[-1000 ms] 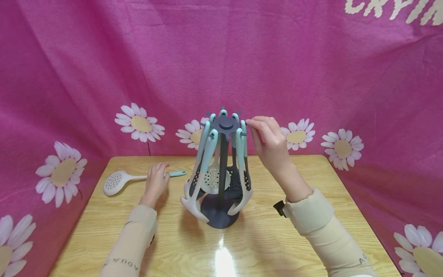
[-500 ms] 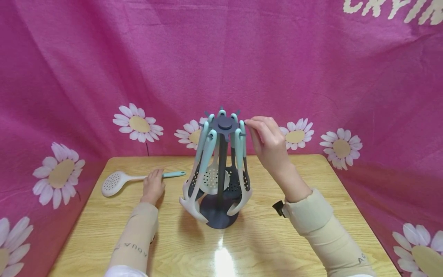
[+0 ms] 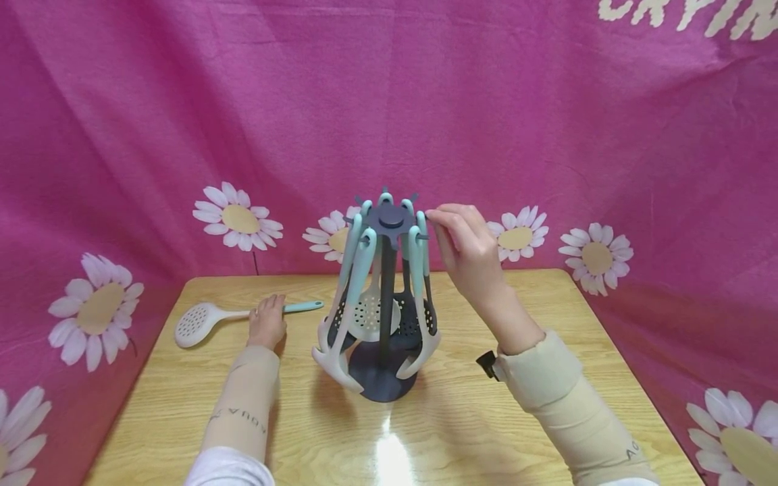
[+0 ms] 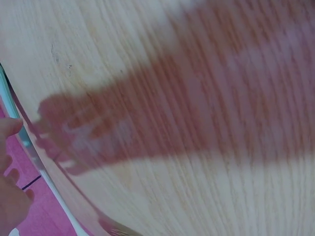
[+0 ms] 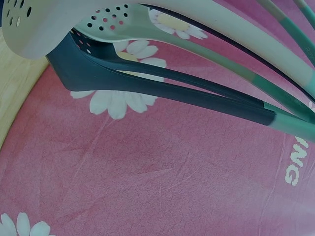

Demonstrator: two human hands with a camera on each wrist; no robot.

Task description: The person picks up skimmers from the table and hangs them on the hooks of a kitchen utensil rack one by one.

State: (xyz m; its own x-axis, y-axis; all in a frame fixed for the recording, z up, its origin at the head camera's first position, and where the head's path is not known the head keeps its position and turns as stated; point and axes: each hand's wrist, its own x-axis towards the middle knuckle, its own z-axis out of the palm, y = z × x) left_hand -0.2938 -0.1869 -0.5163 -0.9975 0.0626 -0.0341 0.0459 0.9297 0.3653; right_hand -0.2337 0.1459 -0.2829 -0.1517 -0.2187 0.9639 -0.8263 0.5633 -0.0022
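My left hand (image 3: 267, 325) is at the handle of a pale skimmer (image 3: 196, 325) lying on the table's left side, fingers over the spot where its white shaft meets the mint grip. In the left wrist view a fingertip (image 4: 12, 126) meets the handle, the other fingers curled. My right hand (image 3: 473, 250) pinches a hook tip on the right of the dark utensil stand (image 3: 389, 216), beside a mint handle loop. Around the stand hang several mint-handled utensils, among them a white slotted skimmer (image 3: 368, 317) and a dark slotted tool (image 3: 409, 322). Hanging dark shafts (image 5: 187, 96) cross the right wrist view.
The wooden table (image 3: 516, 418) has a bright light reflection near its front. A pink flowered cloth (image 3: 486, 101) rises behind and at both sides. A small black clip (image 3: 487, 365) sticks out at the right sleeve.
My left hand has drawn back slightly toward me along the skimmer's handle, its fingers settling over it. The skimmer stays on the table, and my right hand keeps its place at the stand.
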